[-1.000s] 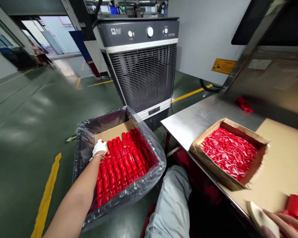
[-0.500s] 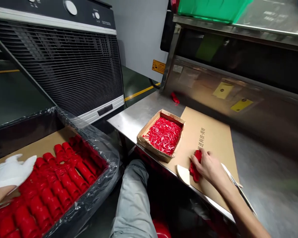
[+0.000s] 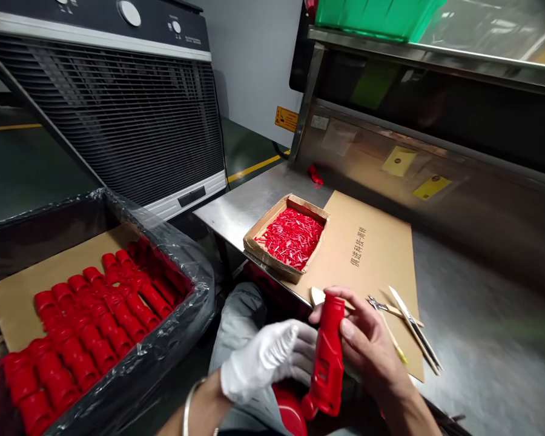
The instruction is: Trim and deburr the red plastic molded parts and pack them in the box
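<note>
A red plastic part (image 3: pixel 327 357) is upright, slightly tilted, in front of the table's near edge. My bare right hand (image 3: pixel 361 339) grips its upper end between thumb and fingers. My left hand (image 3: pixel 270 357), in a white glove, is just left of the part with its fingers apart; whether the fingertips behind the part touch it is hidden. Many similar red parts (image 3: pixel 104 339) lie in rows in the plastic-lined box (image 3: pixel 163 345) at the left.
On the metal table (image 3: pixel 481 303), a small carton (image 3: pixel 272 263) of red scraps stands by a cardboard sheet (image 3: pixel 367 242). A knife (image 3: pixel 406 315), a tweezer-like tool and a brush lie at the right. A dark louvred machine (image 3: pixel 118 115) stands behind the box.
My left hand has moved right, from over the box to beside the red part. My right hand has lifted the part from the cardboard and holds it upright. The view has shifted slightly.
</note>
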The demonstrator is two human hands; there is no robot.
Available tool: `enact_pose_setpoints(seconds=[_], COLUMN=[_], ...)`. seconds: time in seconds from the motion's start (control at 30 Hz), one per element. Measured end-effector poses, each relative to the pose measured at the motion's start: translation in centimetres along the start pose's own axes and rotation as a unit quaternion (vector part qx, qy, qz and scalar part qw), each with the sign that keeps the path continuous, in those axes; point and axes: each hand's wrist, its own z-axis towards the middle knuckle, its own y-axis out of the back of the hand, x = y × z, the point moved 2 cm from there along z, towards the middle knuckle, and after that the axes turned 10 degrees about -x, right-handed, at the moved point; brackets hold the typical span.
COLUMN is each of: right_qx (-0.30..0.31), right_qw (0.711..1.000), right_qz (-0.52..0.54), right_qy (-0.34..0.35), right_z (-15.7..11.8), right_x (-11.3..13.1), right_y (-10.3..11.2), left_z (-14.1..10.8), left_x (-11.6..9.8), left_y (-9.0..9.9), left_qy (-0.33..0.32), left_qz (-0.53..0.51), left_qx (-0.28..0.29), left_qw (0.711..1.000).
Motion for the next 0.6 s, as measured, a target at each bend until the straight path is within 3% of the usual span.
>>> enact_pose_setpoints(seconds=[0.07,0.17,0.27,0.37,0.47,0.6], right_qx=[0.001,-0.021,-0.082,-0.141,-0.12,-0.085], right_qw=[0.998,0.981,0.949,0.892,0.856,0.836], right_qz=[-0.04,-0.174,-0.289,-0.408,-0.477,-0.505], right_qy=[0.038,0.084,0.099,0.132,0.161,0.196], right_z=[-1.0,-1.4,-0.7,0.3,0.8,1.1], right_x=[-0.8,-1.8,-2.4,-3.5,-4.9,-5.8], right_y=[-0.8,-0.1,2.4,4.2,4.2,3.7], left_z=[0.9,1.7,2.4,2.5,1.8,1.0], left_x=[2.1,4.1,4.5,3.5,2.2,1.3], left_y=[-2.1,-3.0,-2.4,-1.6,-1.6,-2.0], left_qy=[0.081,0.103,0.076,0.024,0.003,-0.013], left_qz=[-0.04,-0.09,-0.173,-0.216,-0.207,-0.21], left_qx=[0.097,0.147,0.094,0.02,0.006,0.008], left_qw=[0.991,0.98,0.977,0.976,0.978,0.978])
